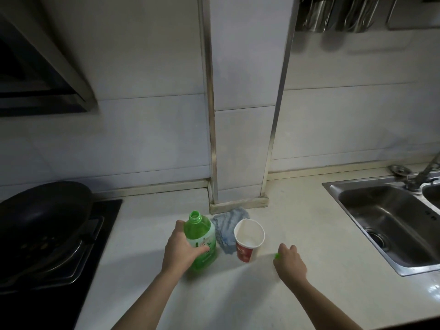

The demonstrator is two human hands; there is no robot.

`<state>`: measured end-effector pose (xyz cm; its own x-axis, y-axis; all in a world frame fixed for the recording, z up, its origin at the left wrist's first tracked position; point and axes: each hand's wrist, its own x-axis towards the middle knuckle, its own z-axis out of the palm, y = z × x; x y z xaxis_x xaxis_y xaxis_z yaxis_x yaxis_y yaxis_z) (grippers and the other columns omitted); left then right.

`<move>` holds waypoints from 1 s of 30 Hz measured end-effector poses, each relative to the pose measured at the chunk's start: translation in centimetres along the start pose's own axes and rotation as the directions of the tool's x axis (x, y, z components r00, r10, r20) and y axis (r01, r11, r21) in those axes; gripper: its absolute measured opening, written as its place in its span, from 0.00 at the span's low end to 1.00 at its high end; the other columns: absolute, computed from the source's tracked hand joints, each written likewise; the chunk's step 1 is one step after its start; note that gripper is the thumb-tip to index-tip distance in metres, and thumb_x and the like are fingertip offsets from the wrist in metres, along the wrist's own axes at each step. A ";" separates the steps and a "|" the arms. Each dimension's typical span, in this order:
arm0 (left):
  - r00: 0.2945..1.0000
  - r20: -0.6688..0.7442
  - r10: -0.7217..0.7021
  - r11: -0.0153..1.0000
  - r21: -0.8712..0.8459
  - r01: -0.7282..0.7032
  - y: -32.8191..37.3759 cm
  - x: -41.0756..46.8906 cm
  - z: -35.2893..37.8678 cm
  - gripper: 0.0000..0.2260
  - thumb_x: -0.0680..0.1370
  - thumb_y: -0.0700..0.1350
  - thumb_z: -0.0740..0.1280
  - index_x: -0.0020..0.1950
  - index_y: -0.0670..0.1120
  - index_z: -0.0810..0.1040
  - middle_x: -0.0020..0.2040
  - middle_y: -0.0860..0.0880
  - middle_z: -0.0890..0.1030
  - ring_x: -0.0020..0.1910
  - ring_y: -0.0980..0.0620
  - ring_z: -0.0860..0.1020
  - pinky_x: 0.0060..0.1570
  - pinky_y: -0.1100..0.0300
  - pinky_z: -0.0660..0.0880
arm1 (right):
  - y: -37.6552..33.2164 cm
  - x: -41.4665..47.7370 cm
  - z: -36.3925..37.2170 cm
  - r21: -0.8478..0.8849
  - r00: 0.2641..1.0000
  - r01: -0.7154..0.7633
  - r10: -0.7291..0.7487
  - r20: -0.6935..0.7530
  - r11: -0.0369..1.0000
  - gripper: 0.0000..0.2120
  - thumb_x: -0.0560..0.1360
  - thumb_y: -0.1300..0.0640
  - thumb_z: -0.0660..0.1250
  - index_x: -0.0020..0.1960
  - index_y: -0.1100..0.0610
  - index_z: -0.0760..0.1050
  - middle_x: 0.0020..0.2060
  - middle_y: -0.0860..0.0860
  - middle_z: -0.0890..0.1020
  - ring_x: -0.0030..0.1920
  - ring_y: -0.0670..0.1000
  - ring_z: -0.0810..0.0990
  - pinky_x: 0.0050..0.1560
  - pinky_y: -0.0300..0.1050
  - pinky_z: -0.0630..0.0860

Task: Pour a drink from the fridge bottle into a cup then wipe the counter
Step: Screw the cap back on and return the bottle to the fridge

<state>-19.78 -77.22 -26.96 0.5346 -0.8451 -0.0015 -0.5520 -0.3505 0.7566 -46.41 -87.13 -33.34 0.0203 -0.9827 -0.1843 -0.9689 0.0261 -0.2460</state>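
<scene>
A green plastic bottle (201,236) stands upright on the white counter (238,294), its neck uncapped. My left hand (182,250) grips its body from the left. Just right of it stands a red and white paper cup (248,239), upright and open. Behind both lies a crumpled blue-grey cloth (228,222) against the wall pillar. My right hand (289,262) is low over the counter to the right of the cup, its fingers curled round a small green cap (277,256) that peeks out at their tips.
A dark pan (40,210) sits on the black stove (59,270) at the left. A steel sink (390,220) with a tap (423,172) fills the right. Utensils hang on a rail (345,15) at the top right. The tiled pillar (240,139) juts out behind the cup.
</scene>
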 end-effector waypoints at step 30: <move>0.996 0.034 0.077 0.996 -0.046 -0.075 -0.9 0.0 -0.1 0.32 0.61 0.56 0.82 0.55 0.54 0.66 0.48 0.57 0.77 0.45 0.61 0.78 0.39 0.74 0.72 | -18.6 -5.1 -9.1 0.494 0.703 0.695 -0.636 -0.318 0.522 0.09 0.71 0.54 0.73 0.49 0.52 0.78 0.45 0.44 0.79 0.46 0.42 0.75 0.45 0.33 0.72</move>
<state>-19.20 -76.85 -27.61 0.4688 -0.8826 0.0347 -0.5604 -0.2668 0.7841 -30.73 -84.26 -19.20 0.5518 -0.7661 0.3297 -0.3701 -0.5792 -0.7264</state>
